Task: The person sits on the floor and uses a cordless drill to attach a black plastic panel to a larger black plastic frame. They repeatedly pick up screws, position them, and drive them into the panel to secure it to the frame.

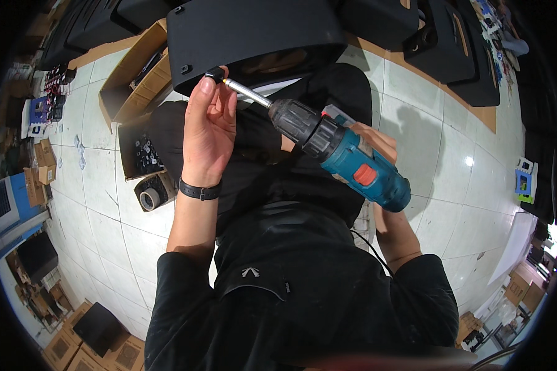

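Note:
My right hand (pixel 379 142) is wrapped round the grip of a teal and black cordless drill (pixel 351 162), which hides most of its fingers. The drill points up and to the left, with a long silver bit holder (pixel 249 93) in its chuck. Between the fingertips of my left hand (pixel 209 117) is a small black bracket-like piece (pixel 215 75), right at the bit's tip. Whether a screw sits there is too small to tell. Just beyond both hands lies a large black speaker cabinet (pixel 254 40) with small black corner fittings on it.
Beside my left knee stand a carton of small black parts (pixel 143 147) and a small box with a tape roll (pixel 150 199). An open long carton (pixel 134 77) lies farther left. More black cabinets (pixel 455 55) rest on cardboard at the far right. A cable (pixel 372 248) runs by my right elbow.

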`<state>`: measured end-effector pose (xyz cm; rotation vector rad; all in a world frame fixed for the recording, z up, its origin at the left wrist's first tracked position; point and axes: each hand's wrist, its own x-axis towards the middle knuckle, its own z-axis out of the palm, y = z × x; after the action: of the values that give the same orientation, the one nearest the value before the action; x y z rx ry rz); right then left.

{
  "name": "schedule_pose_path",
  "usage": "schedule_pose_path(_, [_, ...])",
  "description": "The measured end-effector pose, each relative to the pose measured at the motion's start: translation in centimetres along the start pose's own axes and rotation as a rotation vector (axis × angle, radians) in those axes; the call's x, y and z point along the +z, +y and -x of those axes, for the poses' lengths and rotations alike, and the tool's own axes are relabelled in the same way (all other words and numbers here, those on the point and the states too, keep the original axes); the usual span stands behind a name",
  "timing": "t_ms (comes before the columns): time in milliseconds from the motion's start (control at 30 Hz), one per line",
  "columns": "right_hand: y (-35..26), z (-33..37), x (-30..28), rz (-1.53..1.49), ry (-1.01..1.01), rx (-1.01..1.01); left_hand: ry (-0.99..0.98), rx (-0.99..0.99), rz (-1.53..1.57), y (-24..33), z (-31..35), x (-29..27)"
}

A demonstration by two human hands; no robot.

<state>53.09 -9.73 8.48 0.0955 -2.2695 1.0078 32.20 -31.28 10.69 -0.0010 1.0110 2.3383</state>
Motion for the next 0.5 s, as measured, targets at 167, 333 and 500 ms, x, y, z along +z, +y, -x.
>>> schedule_pose_path(167, [-1.5, -1.5, -0.8, 0.028, -0.072, 0.061, -0.003, 0.036, -0.067, 0.2, 0.1, -0.6])
schedule_pose_path(333, [-2.6, -3.0, -1.4, -0.019, -0.231, 0.161, -0.019, 0.001, -0.015, 0.6, -0.3, -1.6])
schedule_pose_path(500, [-1.0, 0.3, 0.9, -0.118, -0.199, 0.191, -0.012, -0.061, 0.049, 0.6, -1.1, -3.1])
